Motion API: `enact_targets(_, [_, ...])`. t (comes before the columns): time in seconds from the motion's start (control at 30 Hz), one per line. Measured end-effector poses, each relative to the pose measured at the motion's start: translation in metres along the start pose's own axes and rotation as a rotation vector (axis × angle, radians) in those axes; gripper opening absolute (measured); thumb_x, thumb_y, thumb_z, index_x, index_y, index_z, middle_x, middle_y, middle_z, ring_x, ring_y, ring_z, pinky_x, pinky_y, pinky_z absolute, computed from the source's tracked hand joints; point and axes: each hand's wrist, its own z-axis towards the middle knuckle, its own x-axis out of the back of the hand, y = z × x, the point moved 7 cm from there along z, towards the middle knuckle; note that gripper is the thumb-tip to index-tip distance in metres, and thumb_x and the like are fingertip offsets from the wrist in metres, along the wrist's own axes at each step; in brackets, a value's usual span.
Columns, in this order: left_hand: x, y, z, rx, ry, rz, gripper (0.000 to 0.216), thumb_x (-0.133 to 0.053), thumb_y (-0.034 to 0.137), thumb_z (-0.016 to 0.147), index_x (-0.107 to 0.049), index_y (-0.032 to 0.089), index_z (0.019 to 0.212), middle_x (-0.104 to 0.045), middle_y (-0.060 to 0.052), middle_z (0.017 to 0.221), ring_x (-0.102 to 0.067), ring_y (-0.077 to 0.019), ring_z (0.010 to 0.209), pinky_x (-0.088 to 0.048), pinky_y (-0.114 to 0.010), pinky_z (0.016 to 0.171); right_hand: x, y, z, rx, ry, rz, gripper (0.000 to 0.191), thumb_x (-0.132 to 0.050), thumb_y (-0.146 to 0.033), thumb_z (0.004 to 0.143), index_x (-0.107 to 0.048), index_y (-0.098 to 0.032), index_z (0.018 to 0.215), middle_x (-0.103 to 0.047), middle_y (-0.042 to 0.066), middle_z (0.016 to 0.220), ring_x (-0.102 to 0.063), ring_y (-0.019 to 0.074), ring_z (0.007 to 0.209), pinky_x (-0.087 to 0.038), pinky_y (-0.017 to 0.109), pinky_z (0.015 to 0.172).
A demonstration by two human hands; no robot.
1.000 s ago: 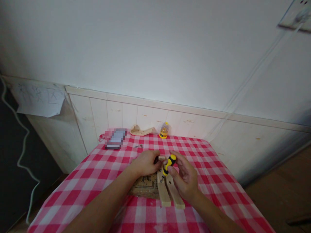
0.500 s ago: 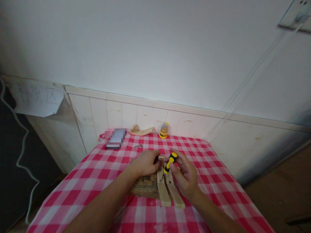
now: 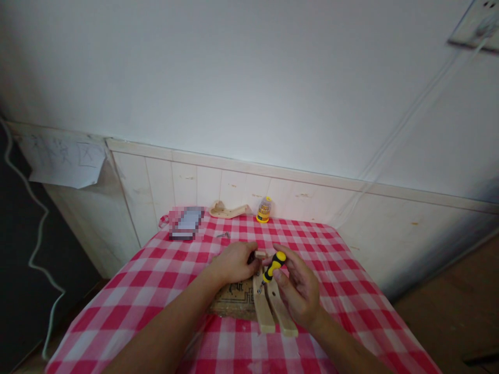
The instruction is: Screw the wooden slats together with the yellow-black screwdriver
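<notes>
A yellow and black screwdriver (image 3: 276, 264) is gripped in my right hand (image 3: 303, 293), its fingers around the handle. The tool slants down to the left, and its tip meets a small screw (image 3: 259, 291) in a pale wooden strip (image 3: 264, 314). My left hand (image 3: 236, 261) is closed on the far end of that strip, its fingertips partly hidden. A second wooden strip (image 3: 284, 313) with a dark hole lies alongside on the right. Beneath my left hand and the strips is a brown block (image 3: 234, 307) with dark printed markings.
Toward the back of the red checked tablecloth (image 3: 163, 291) are a pixelated phone-like device (image 3: 187, 223), loose screws (image 3: 223, 235), a curved wooden piece (image 3: 228, 211) and a yellow-based clear container (image 3: 263, 210). A white wall (image 3: 249, 93) rises behind the table.
The screwdriver's handle end has dropped slightly and shifted a little right with my right hand. My left hand stays on the wooden strip. The view has shifted slightly.
</notes>
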Motion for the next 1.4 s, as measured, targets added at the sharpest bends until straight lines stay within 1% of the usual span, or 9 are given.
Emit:
enact_targets(0.2, [-0.0015, -0.0016, 0.0008, 0.009, -0.014, 0.007, 0.025, -0.053, 0.044, 0.091, -0.061, 0.020, 0.092, -0.072, -0.007, 0.087, -0.065, -0.0216, 0.075, -0.036, -0.028, 0.061, -0.0004, -0.0027, 0.0020, 0.003, -0.013, 0.017, 0.037, -0.062, -0.033, 0.099, -0.060, -0.028, 0.135, -0.074, 0.011, 0.118, -0.074, 0.0262, 0.105, -0.060, 0.042, 0.091])
enact_targets(0.37, [-0.0021, -0.0016, 0.0012, -0.002, 0.000, 0.017, 0.022, -0.052, 0.040, 0.091, -0.061, 0.020, 0.092, -0.071, -0.006, 0.084, -0.064, -0.0201, 0.072, -0.033, -0.028, 0.058, 0.0026, -0.0045, 0.0025, 0.008, 0.001, 0.038, 0.038, -0.061, -0.032, 0.099, -0.059, -0.028, 0.137, -0.076, 0.009, 0.109, -0.075, 0.0250, 0.098, -0.062, 0.039, 0.084])
enact_targets(0.53, [-0.0006, 0.0000, 0.0008, -0.001, -0.012, 0.013, 0.022, -0.053, 0.039, 0.090, -0.062, 0.019, 0.094, -0.072, -0.007, 0.087, -0.065, -0.0213, 0.076, -0.035, -0.028, 0.060, 0.0000, 0.0003, -0.0001, -0.012, -0.016, -0.001, 0.039, -0.063, -0.037, 0.098, -0.061, -0.026, 0.135, -0.075, 0.012, 0.118, -0.073, 0.0273, 0.106, -0.060, 0.043, 0.092])
enact_targets(0.8, [-0.0020, -0.0009, 0.0010, -0.018, 0.008, -0.002, 0.021, -0.053, 0.038, 0.090, -0.061, 0.019, 0.094, -0.072, -0.007, 0.088, -0.065, -0.0210, 0.075, -0.036, -0.028, 0.061, -0.0005, 0.0005, -0.0003, -0.021, -0.038, 0.029, 0.039, -0.062, -0.037, 0.098, -0.060, -0.028, 0.136, -0.073, 0.012, 0.123, -0.071, 0.0287, 0.111, -0.057, 0.046, 0.097])
enact_targets(1.0, [-0.0040, -0.0027, 0.0015, -0.009, 0.006, -0.027, 0.020, -0.053, 0.038, 0.090, -0.060, 0.020, 0.092, -0.072, -0.006, 0.085, -0.065, -0.0200, 0.073, -0.035, -0.027, 0.059, -0.0031, -0.0028, 0.0010, 0.004, -0.054, 0.106, 0.036, -0.061, -0.032, 0.100, -0.060, -0.032, 0.136, -0.075, 0.008, 0.112, -0.074, 0.0245, 0.100, -0.061, 0.040, 0.087])
enact_targets(1.17, [-0.0018, -0.0011, 0.0009, -0.018, 0.017, -0.015, 0.020, -0.054, 0.038, 0.089, -0.061, 0.020, 0.091, -0.072, -0.006, 0.086, -0.065, -0.0208, 0.075, -0.035, -0.028, 0.060, -0.0032, 0.0008, 0.0002, -0.014, -0.058, 0.078, 0.038, -0.062, -0.033, 0.099, -0.060, -0.031, 0.137, -0.074, 0.009, 0.118, -0.074, 0.0259, 0.102, -0.059, 0.042, 0.091])
enact_targets(1.23, [-0.0009, -0.0004, 0.0007, -0.019, 0.017, -0.015, 0.019, -0.054, 0.037, 0.089, -0.061, 0.019, 0.091, -0.072, -0.006, 0.086, -0.065, -0.0208, 0.075, -0.034, -0.028, 0.059, -0.0036, 0.0018, 0.0001, -0.017, -0.074, 0.053, 0.039, -0.061, -0.033, 0.099, -0.058, -0.030, 0.139, -0.074, 0.010, 0.121, -0.073, 0.0270, 0.107, -0.058, 0.044, 0.094])
enact_targets(1.33, [-0.0005, 0.0000, 0.0005, -0.008, 0.005, -0.016, 0.020, -0.054, 0.038, 0.089, -0.061, 0.019, 0.090, -0.072, -0.007, 0.085, -0.065, -0.0212, 0.074, -0.035, -0.028, 0.059, -0.0022, 0.0005, 0.0010, 0.006, -0.059, -0.013, 0.043, -0.060, -0.032, 0.099, -0.056, -0.029, 0.141, -0.070, 0.012, 0.129, -0.070, 0.0284, 0.116, -0.057, 0.046, 0.098])
enact_targets(1.4, [0.0003, 0.0002, 0.0004, -0.004, 0.009, -0.015, 0.020, -0.055, 0.037, 0.088, -0.062, 0.018, 0.091, -0.072, -0.007, 0.087, -0.065, -0.0222, 0.076, -0.036, -0.028, 0.060, -0.0009, -0.0021, 0.0021, 0.042, -0.033, -0.064, 0.040, -0.062, -0.031, 0.098, -0.060, -0.027, 0.138, -0.071, 0.012, 0.127, -0.070, 0.0284, 0.115, -0.058, 0.044, 0.096])
